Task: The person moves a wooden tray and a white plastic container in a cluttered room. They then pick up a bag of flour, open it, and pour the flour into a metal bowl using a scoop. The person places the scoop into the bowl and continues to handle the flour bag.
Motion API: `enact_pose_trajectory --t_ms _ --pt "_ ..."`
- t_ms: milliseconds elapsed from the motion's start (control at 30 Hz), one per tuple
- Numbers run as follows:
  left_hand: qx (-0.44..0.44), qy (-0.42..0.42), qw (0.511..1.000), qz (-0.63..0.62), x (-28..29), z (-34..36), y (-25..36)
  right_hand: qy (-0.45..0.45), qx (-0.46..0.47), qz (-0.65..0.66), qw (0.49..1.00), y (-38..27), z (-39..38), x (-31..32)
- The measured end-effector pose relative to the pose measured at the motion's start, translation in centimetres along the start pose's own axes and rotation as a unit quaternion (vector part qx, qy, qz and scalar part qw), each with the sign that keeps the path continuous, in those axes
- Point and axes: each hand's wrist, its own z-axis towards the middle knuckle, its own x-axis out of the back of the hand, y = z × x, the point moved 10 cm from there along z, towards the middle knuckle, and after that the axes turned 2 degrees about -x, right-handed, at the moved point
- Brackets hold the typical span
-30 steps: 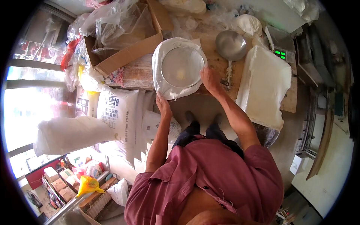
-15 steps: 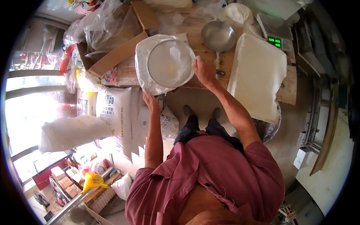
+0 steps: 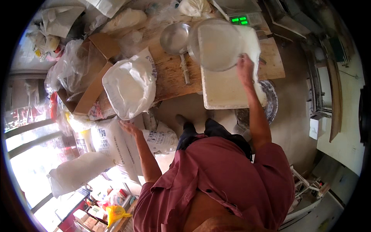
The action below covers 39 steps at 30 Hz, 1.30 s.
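Note:
My right hand [image 3: 245,70] grips the rim of a round, fine-mesh sieve [image 3: 215,43]. I hold the sieve over the far part of a pale rectangular slab [image 3: 228,94], and some blur shows at that hand. An opened white sack [image 3: 131,87] with white powder inside stands at the table's near left edge. Just below the sack's near edge is my left hand [image 3: 130,127], its fingers stretched out; whether they touch the sack I cannot tell. Between sack and slab lies a round metal pan [image 3: 174,38] with a long handle.
A cardboard box [image 3: 92,87] with clear plastic bags sits left of the sack on the wooden table [image 3: 170,83]. A scale [image 3: 247,19] with a green-lit display stands behind the slab. Full white sacks [image 3: 110,143] fill the lower left. A dark round tub [image 3: 272,98] is beneath the slab.
The sieve has gone from on top of the open sack, rightward in my right hand, to above the pale slab. The sack's mouth is now uncovered. The whole view has shifted.

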Motion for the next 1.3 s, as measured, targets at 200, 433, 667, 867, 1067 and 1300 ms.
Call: enact_pose_trajectory --t_ms 200,433,667,867,1067,1300 --pt "-0.045 0.007 0.999 0.017 0.4 -1.0 2.1 -0.079 0.006 -0.04 0.996 8.1 -1.7 1.9" --pt "-0.024 0.033 0.997 0.064 3.0 -4.1 1.7 -0.034 -0.029 -0.143 0.989 11.4 -2.4 2.8" --pt "-0.03 0.048 0.994 0.09 6.4 -5.0 -2.3 -0.039 -0.058 -0.137 0.988 9.7 -0.5 2.0" --pt "0.015 0.063 0.992 0.11 6.9 -7.7 -1.9 -0.034 -0.012 -0.129 0.991 3.9 2.3 -0.9" --pt "0.023 0.053 0.995 0.081 9.9 -7.0 -5.4 -0.098 0.071 -0.032 0.992 -4.6 8.1 -8.2" --pt "0.054 0.034 0.995 0.072 12.5 -7.0 -7.4 -0.178 0.232 -0.263 0.919 -13.4 7.9 -20.3"
